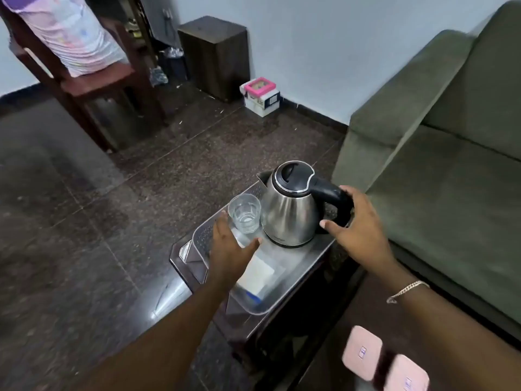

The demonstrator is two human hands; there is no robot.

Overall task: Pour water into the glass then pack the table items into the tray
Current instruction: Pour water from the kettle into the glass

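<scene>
A steel kettle with a black lid and handle stands upright at the far end of a clear plastic tray on a small dark table. Just left of it, inside the tray, a clear glass holds a little water. A white packet lies flat in the tray's near half. My left hand hovers open just in front of the glass, fingers and thumb spread, not gripping it. My right hand is open beside the kettle's handle, with fingertips over its outer curve and the thumb apart from it.
A green sofa stands close along the table's right side. A wooden chair with cloth on it, a dark cabinet and a pink-topped box are across the dark floor. Pink slippers show at the lower right.
</scene>
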